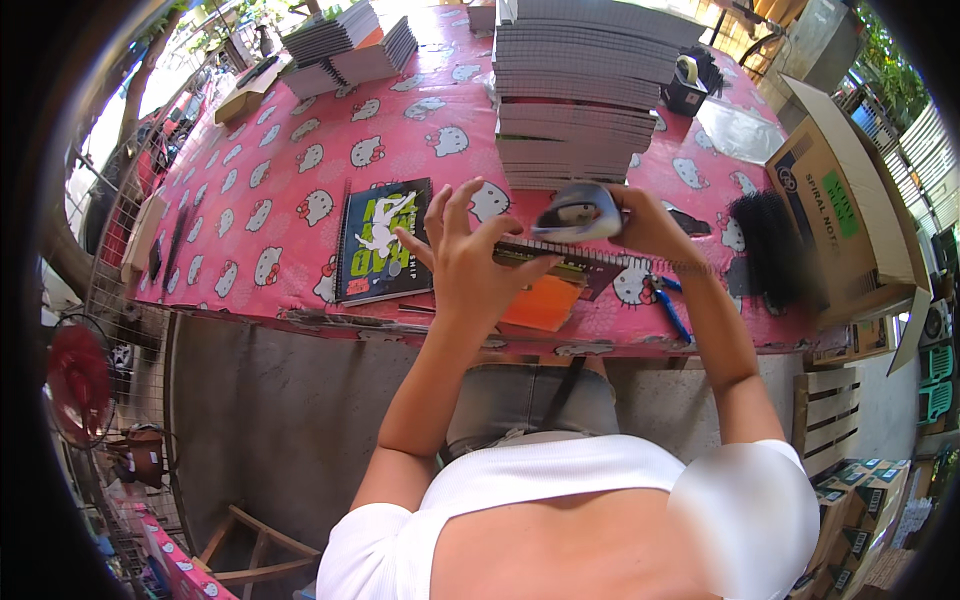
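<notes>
My left hand (465, 252) grips a notebook (575, 262) at the table's front edge, thumb on the near face and forefinger along the far edge. Its other fingers are spread. A black wire coil (685, 266) runs along the notebook's edge and sticks out to the right. An orange sheet or cover (545, 305) shows below the thumb. My right hand (640, 222) is closed round a rounded grey-and-white handheld tool (577, 212) just above the coil edge; its exact kind is unclear. Left of my left hand lies a spiral notebook (385, 240) with a dark, green-lettered cover.
A tall stack of notebooks (590, 90) stands behind my hands. Blue-handled pliers (672, 305) lie at the right, near a pile of black coils (765, 235) and an open cardboard box (835, 190). More notebooks (350, 50) and a tape dispenser (687, 85) are farther back.
</notes>
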The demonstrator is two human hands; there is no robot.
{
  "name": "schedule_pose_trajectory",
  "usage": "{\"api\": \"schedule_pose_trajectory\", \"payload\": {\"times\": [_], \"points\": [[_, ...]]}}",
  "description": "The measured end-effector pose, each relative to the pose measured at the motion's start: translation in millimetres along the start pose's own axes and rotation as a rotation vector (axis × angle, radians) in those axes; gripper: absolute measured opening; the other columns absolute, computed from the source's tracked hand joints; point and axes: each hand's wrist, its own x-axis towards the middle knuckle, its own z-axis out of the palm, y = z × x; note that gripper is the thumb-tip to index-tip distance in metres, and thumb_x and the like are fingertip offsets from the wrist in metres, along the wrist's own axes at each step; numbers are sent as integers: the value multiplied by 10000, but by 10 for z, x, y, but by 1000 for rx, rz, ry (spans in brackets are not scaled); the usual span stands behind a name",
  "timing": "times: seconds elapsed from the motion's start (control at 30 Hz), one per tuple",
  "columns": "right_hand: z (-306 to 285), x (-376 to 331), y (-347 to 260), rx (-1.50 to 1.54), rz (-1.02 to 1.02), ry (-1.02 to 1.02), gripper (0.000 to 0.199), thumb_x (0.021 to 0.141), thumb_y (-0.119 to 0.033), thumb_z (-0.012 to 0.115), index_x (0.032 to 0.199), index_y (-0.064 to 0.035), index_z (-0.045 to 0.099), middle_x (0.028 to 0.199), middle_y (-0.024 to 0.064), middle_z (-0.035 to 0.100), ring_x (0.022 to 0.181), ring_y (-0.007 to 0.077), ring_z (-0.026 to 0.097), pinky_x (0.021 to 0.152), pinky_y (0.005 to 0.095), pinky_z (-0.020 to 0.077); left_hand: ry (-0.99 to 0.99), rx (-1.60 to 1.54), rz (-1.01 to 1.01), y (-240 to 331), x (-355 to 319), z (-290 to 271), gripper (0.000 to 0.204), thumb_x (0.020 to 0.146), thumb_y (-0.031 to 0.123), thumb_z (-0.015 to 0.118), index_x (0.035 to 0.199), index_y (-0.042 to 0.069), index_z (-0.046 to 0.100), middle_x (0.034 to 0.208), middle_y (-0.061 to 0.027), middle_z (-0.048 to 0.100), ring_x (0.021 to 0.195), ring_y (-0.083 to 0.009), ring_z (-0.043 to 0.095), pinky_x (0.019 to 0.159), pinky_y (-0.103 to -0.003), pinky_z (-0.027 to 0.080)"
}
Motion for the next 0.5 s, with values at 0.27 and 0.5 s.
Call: {"api": "schedule_pose_trajectory", "payload": {"times": [0.27,0.5], "points": [[-17,450,-347,1055,273,-166,562,611,38,706,1156,-18,580,971,96,675,870,195,634,785,317,507,72,-209,-28,-324,-19,-60,447,495,255,892,816,47,660,1351,-205,384,1212,-404,374,996,-476,353],[7,760,-403,1249,509,-221,535,632,-3,661,1157,-89,601,925,90,678,832,189,636,730,313,515,76,-866,-372,-520,-48,25,729,578,153,881,1170,44,469,1234,-135,447,1063,-226,542,866,-355,491]]}}
